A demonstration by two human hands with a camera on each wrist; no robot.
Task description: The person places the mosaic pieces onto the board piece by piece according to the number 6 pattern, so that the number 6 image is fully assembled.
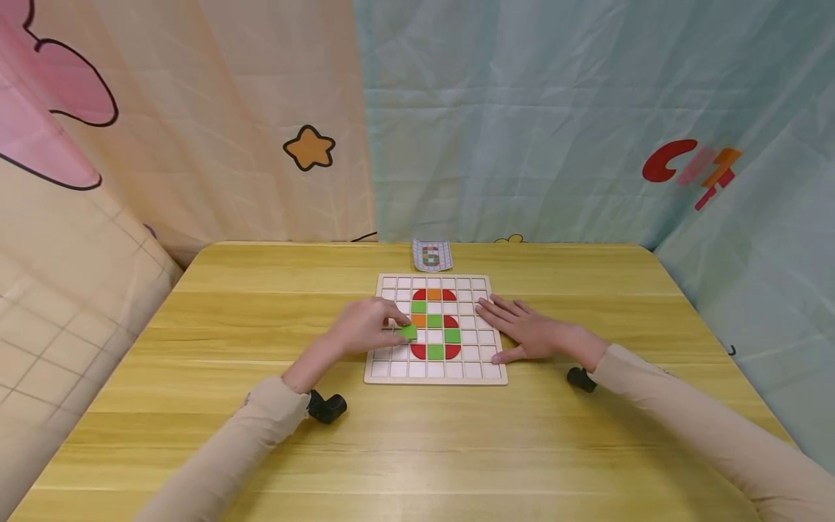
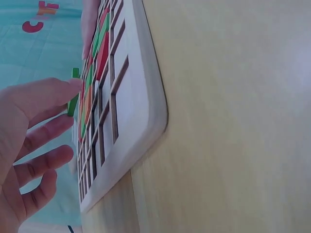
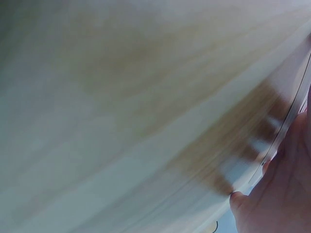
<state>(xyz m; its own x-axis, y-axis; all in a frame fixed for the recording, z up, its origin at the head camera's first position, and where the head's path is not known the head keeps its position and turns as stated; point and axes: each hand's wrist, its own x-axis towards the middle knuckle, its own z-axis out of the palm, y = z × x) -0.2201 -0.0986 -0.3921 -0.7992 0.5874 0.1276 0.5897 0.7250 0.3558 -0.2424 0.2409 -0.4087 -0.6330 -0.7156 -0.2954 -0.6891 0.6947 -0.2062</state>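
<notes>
A wooden grid board (image 1: 437, 380) with white squares lies on the table, and red, orange and green tiles form a curved figure in its middle columns. My left hand (image 1: 365, 326) pinches a green square tile (image 1: 409, 332) between thumb and fingers, over the left part of the figure. In the left wrist view the green tile (image 2: 73, 92) is held on edge above the board, with the lower fingers loosely curled. My right hand (image 1: 525, 330) rests with fingers spread on the board's right edge. The right wrist view shows this hand (image 3: 277, 194) at the board's side.
Behind the board lies a small printed card (image 1: 432, 256) showing a similar coloured figure on a grid. Black wrist-mounted pieces (image 1: 326, 407) sit under both forearms. Curtains (image 1: 535, 123) hang behind the wooden table (image 1: 457, 449) and along its sides.
</notes>
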